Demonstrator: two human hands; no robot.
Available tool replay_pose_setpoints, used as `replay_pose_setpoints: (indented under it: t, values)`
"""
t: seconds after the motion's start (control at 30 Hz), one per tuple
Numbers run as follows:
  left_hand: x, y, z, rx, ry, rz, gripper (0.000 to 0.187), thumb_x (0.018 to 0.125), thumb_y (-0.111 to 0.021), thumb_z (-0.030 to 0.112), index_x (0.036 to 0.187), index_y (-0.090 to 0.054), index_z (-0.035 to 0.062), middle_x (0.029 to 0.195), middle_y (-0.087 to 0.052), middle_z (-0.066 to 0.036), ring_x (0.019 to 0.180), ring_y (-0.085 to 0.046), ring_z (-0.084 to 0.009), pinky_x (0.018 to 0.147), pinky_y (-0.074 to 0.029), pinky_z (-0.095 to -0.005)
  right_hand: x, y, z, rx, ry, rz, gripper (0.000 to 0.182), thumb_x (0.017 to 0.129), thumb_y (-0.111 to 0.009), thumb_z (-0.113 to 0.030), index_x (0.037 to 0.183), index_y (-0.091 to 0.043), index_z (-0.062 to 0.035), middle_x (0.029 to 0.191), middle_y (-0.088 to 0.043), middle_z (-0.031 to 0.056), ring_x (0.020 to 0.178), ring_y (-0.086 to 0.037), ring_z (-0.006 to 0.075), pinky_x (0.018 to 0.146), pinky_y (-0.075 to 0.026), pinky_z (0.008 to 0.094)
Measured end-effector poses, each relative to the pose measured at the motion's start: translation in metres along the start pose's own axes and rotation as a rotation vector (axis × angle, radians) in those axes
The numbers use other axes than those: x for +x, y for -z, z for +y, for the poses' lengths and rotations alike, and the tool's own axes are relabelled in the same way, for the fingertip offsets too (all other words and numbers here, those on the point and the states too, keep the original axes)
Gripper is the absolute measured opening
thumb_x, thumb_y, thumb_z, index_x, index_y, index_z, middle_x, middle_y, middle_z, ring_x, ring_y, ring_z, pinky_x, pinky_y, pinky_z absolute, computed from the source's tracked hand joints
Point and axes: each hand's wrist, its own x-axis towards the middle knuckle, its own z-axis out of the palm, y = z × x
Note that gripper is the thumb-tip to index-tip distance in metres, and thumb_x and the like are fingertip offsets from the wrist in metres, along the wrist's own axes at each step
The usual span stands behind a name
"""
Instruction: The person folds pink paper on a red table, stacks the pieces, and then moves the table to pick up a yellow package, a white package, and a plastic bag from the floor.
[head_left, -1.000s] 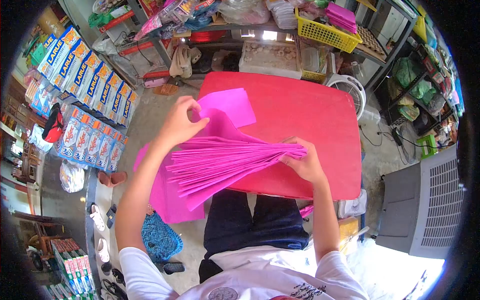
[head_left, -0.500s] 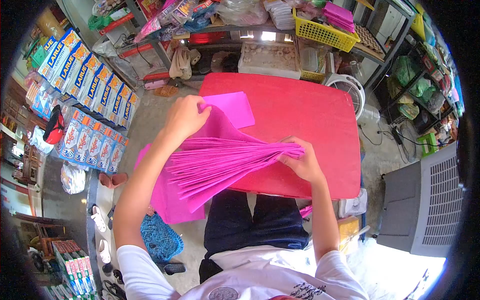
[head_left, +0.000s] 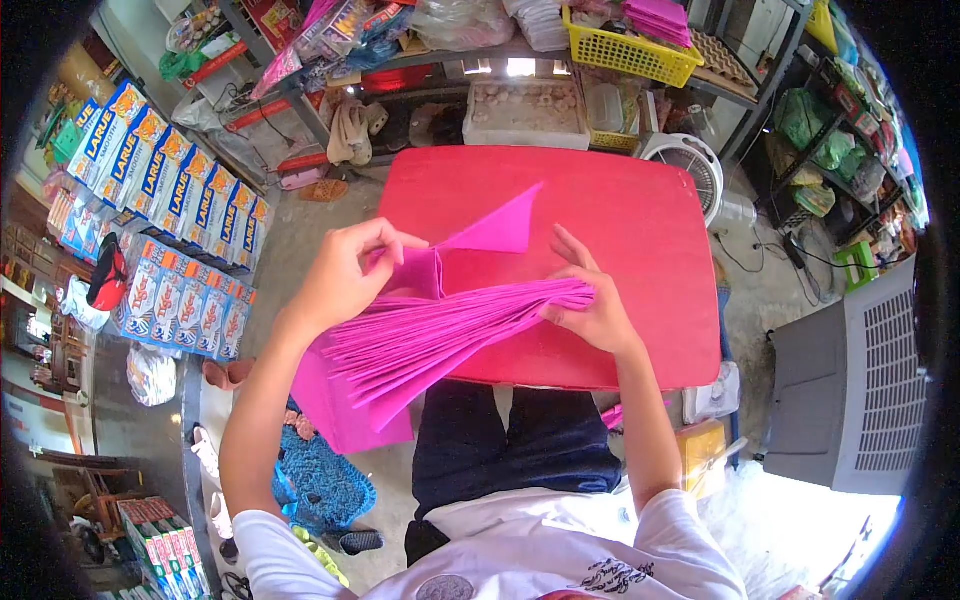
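Observation:
A thick bundle of folded magenta sheets (head_left: 430, 335) fans out over the near left part of the red table (head_left: 640, 240). Its gathered end is pinched by my right hand (head_left: 597, 305), the thumb below and one or two fingers lifted off. Above the fanned end, my left hand (head_left: 352, 268) is closed, with thumb and fingertips pinching one folded magenta sheet (head_left: 427, 270). A pointed magenta flap (head_left: 505, 228) stretches right from those fingertips across the tabletop. Below the bundle, more magenta material (head_left: 335, 405) hangs past the table's left edge, over my lap side.
Behind the table stands a shelf with a yellow basket (head_left: 630, 52) and a white foam box (head_left: 525, 115). A white fan (head_left: 690, 175) is at the back right, a large grey appliance (head_left: 850, 380) at right. Stacked beer cartons (head_left: 170, 180) rise at left; a blue mat (head_left: 325, 480) lies below.
My left hand has come down and slightly left, drawing the single sheet's edge with it. The flap on the table has lifted into a point. My right hand's upper fingers have spread.

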Motion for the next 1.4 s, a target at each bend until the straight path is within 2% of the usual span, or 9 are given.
replay_pose_setpoints:
  t: [0.23,0.63,0.73,0.83,0.93,1.03,1.2,1.3,1.4]
  values:
    - [-0.019,0.007,0.004,-0.153,0.004,0.065,0.008,0.101,-0.053,-0.007,0.101,-0.061,-0.0026,0.115,-0.074,-0.019,0.115,-0.068,-0.0236,0.104,-0.051,-0.0370,0.003,0.002,0.002,-0.045,-0.016,0.001,0.045,0.067,-0.091,-0.016,0.108,-0.076,-0.0071,0.172,-0.007,0.0248,0.160,-0.011,0.0380,0.125,-0.023,0.0544]
    - [-0.059,0.021,-0.015,-0.379,0.064,0.018,0.015,0.098,-0.060,-0.003,0.112,-0.063,-0.0055,0.106,-0.072,-0.016,0.108,-0.071,-0.0265,0.104,-0.053,-0.0410,0.012,-0.001,0.027,0.069,-0.008,-0.008,0.034,0.067,-0.086,-0.010,0.100,-0.077,-0.0048,0.173,-0.009,0.0229,0.159,-0.015,0.0355,0.125,-0.023,0.0482]
    - [-0.061,0.019,-0.016,-0.385,0.085,0.002,0.015,0.099,-0.060,0.000,0.112,-0.063,-0.0046,0.105,-0.072,-0.015,0.107,-0.070,-0.0250,0.102,-0.053,-0.0396,0.016,-0.005,0.022,0.071,0.045,0.018,0.028,0.074,-0.083,-0.007,0.100,-0.075,-0.0030,0.171,-0.019,0.0217,0.156,-0.029,0.0298,0.122,-0.029,0.0444]
    - [-0.062,0.013,-0.012,-0.324,0.138,0.048,0.020,0.100,-0.060,0.005,0.117,-0.063,-0.0047,0.105,-0.072,-0.013,0.106,-0.070,-0.0234,0.100,-0.053,-0.0372,0.022,-0.014,0.005,0.281,-0.150,0.042,0.024,0.081,-0.082,-0.005,0.103,-0.073,-0.0014,0.150,-0.056,0.0168,0.131,-0.057,0.0196,0.109,-0.045,0.0370]
    - [-0.060,0.009,-0.005,-0.070,0.088,0.100,0.037,0.099,-0.065,0.020,0.128,-0.062,-0.0030,0.107,-0.072,-0.013,0.105,-0.070,-0.0243,0.099,-0.052,-0.0369,0.021,-0.013,0.018,0.126,-0.243,0.035,0.025,0.087,-0.081,-0.007,0.108,-0.071,-0.0003,0.112,-0.073,0.0047,0.098,-0.066,0.0097,0.091,-0.054,0.0296]
    - [-0.058,0.010,0.013,0.166,0.074,0.093,0.059,0.092,-0.073,0.033,0.138,-0.057,-0.0007,0.112,-0.071,-0.019,0.107,-0.069,-0.0316,0.099,-0.052,-0.0404,0.021,-0.021,0.011,0.097,-0.207,0.161,0.025,0.088,-0.080,-0.006,0.110,-0.070,-0.0005,0.093,-0.073,-0.0001,0.087,-0.066,0.0087,0.083,-0.055,0.0284]
    - [-0.040,-0.001,0.040,0.854,-0.080,0.171,0.100,0.076,-0.083,0.058,0.149,-0.047,0.0003,0.114,-0.069,-0.023,0.110,-0.065,-0.0398,0.100,-0.049,-0.0462,0.028,-0.020,-0.023,0.080,-0.122,0.203,0.024,0.087,-0.080,-0.003,0.109,-0.070,0.0004,0.098,-0.073,0.0021,0.091,-0.066,0.0093,0.083,-0.054,0.0273]
    - [-0.011,-0.024,0.058,0.664,-0.337,0.231,0.114,0.072,-0.086,0.060,0.156,-0.036,0.0027,0.127,-0.065,-0.024,0.117,-0.061,-0.0458,0.106,-0.045,-0.0501,0.034,-0.020,-0.049,0.005,-0.025,0.172,0.025,0.086,-0.080,-0.001,0.110,-0.070,0.0008,0.099,-0.073,0.0021,0.091,-0.066,0.0092,0.083,-0.054,0.0269]
    - [0.008,-0.045,0.070,0.572,-0.222,0.091,0.115,0.072,-0.088,0.052,0.158,-0.031,0.0016,0.123,-0.066,-0.025,0.114,-0.063,-0.0455,0.103,-0.047,-0.0498,0.038,-0.016,-0.076,-0.115,0.071,0.177,0.024,0.086,-0.081,0.000,0.106,-0.070,0.0014,0.096,-0.072,0.0018,0.087,-0.065,0.0083,0.080,-0.053,0.0262]
